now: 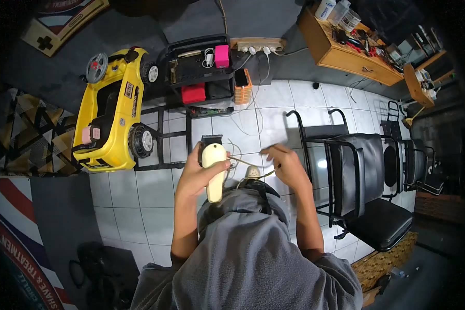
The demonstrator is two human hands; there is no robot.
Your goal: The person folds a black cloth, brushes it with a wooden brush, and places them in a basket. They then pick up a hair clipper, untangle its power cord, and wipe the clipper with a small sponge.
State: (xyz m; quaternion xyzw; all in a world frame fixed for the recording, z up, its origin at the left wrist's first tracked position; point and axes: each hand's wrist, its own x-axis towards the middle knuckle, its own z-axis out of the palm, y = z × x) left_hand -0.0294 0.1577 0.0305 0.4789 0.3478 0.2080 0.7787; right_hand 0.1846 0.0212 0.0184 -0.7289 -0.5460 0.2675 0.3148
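My left hand (197, 173) is wrapped around a cream-coloured hair clipper (214, 178), its dark blade end pointing away from me. A thin cord (245, 161) loops from beside the clipper across to my right hand (289, 166). That hand is curled around the cord, with the index finger reaching out toward the left. Both hands are above my lap, over the tiled floor (274, 124).
A yellow ride-on toy car (124, 103) stands at left, beside a black trolley (199, 75). Black armchairs (354, 173) line the right. A power strip (258, 44) with plugs and a wooden drawer cabinet (328, 54) are at the far side.
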